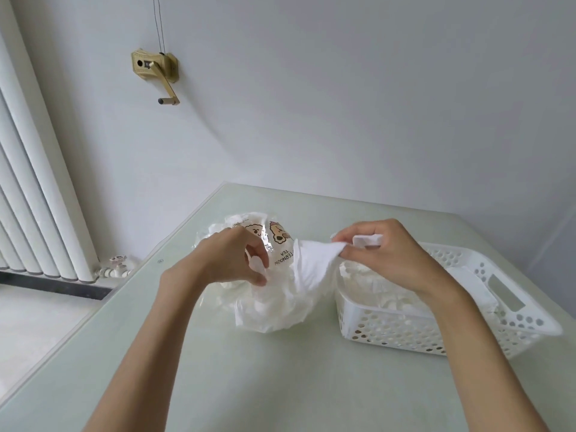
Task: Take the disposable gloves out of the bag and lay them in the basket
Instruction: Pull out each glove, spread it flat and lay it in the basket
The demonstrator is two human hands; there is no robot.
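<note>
A clear plastic bag (274,241) printed with cartoon animals lies on the table, stuffed with crumpled white disposable gloves (274,304). My left hand (230,257) pinches the bag's plastic near its opening. My right hand (383,254) pinches one white glove (314,260) that stretches from the bag's mouth up toward the basket. The white perforated basket (405,328) stands just right of the bag, with several gloves (374,285) lying inside it. My right forearm crosses over the basket and hides part of its inside.
The pale green glass table (249,385) ends at the left, close to the bag. A white radiator (34,182) with a valve stands at the left wall. A brass hand crank (156,70) is mounted on the wall behind.
</note>
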